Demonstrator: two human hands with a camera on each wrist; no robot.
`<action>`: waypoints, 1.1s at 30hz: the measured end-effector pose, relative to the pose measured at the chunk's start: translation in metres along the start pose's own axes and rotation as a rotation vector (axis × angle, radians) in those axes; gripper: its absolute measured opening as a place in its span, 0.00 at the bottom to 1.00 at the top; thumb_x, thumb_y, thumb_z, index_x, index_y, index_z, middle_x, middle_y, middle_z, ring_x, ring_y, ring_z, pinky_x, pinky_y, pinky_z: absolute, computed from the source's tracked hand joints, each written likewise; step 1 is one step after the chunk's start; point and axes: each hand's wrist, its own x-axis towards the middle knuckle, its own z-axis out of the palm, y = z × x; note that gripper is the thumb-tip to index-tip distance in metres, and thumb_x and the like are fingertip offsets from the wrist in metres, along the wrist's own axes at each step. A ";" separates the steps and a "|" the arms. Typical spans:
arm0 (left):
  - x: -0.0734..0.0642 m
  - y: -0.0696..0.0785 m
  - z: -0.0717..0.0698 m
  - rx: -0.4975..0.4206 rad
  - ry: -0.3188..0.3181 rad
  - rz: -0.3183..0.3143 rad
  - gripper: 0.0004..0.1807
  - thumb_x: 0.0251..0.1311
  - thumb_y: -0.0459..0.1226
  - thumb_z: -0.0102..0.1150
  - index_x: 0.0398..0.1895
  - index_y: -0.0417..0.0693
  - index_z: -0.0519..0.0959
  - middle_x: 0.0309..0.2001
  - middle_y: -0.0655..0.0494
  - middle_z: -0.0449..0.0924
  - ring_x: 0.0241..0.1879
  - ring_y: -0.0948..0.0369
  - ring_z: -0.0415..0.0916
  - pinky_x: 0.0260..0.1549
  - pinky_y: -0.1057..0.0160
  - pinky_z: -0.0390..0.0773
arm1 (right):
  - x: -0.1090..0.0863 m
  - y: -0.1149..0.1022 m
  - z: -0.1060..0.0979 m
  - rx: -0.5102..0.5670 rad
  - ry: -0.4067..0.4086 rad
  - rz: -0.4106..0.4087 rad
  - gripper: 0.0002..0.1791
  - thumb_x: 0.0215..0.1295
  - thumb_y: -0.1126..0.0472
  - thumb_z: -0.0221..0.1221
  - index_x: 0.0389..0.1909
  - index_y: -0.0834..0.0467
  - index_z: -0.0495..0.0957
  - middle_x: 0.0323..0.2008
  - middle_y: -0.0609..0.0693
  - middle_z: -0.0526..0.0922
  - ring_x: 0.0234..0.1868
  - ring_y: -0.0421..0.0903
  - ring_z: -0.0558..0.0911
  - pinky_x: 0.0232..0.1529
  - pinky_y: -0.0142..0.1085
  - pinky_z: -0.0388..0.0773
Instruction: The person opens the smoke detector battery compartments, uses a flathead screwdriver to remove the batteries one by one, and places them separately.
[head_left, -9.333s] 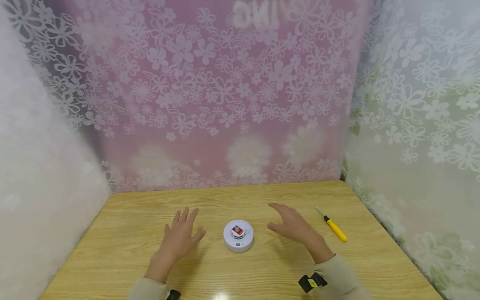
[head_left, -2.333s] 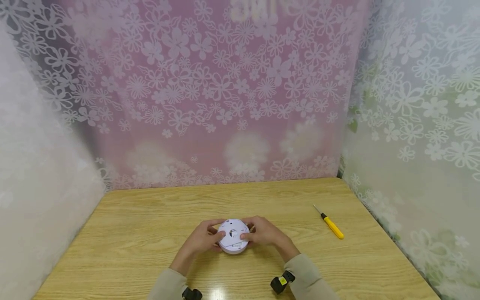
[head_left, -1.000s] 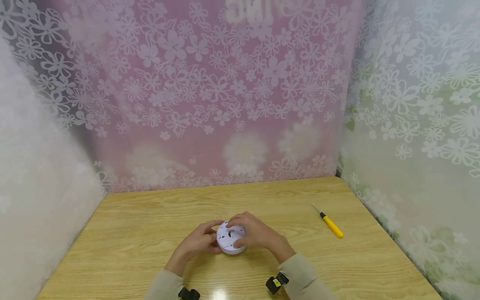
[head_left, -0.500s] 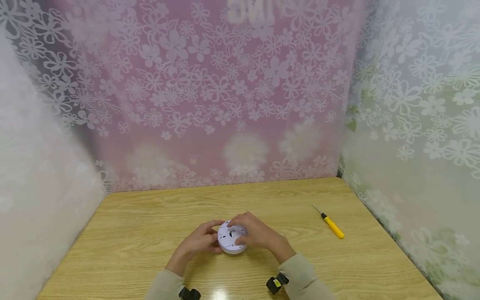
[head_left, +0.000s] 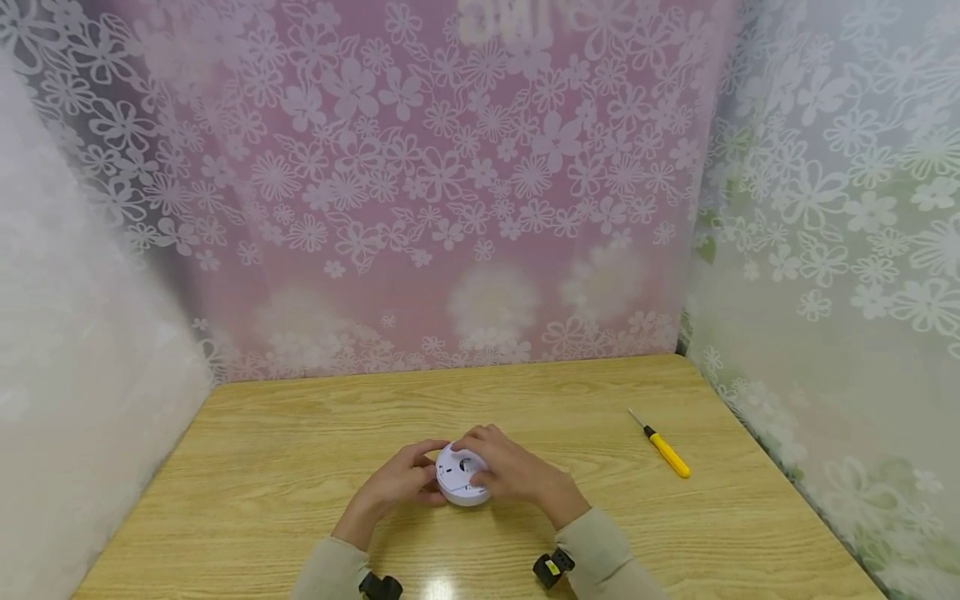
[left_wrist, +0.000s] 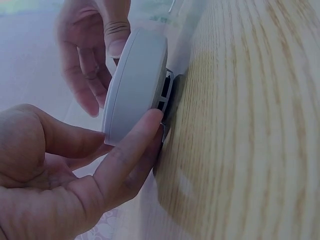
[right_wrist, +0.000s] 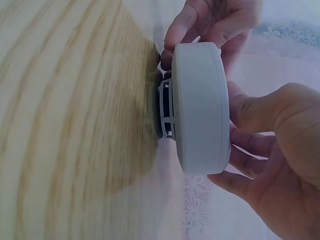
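Note:
A round white smoke detector (head_left: pixel 455 479) is held upside down just over the table, its flat back with a center hole facing up. In the left wrist view the side wall of the smoke detector (left_wrist: pixel 137 75) shows, the vented front toward the wood. My left hand (head_left: pixel 397 483) grips its left edge, thumb at the back rim and fingers under the front. From the right, my right hand (head_left: pixel 517 471) reaches over the back, thumb and fingers curled onto the back plate. The right wrist view has the fingertips of the right hand (right_wrist: pixel 280 150) at that plate.
A screwdriver (head_left: pixel 667 452) with a yellow and black handle lies to the right on the wooden table (head_left: pixel 300 425). A pink flowered curtain (head_left: pixel 450 208) hangs behind the table, with pale flowered sheets at both sides.
Earlier the smoke detector lay face up between two open hands. Then both hands held it turned over. The right hand has since shifted from its edge onto the back; lately little moves.

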 end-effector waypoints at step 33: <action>0.000 0.004 0.002 0.016 0.051 -0.053 0.30 0.71 0.24 0.45 0.76 0.40 0.65 0.53 0.35 0.74 0.42 0.54 0.79 0.42 0.53 0.91 | -0.012 0.065 -0.044 -0.096 0.151 0.014 0.18 0.70 0.65 0.64 0.59 0.64 0.82 0.58 0.60 0.80 0.60 0.59 0.78 0.59 0.54 0.81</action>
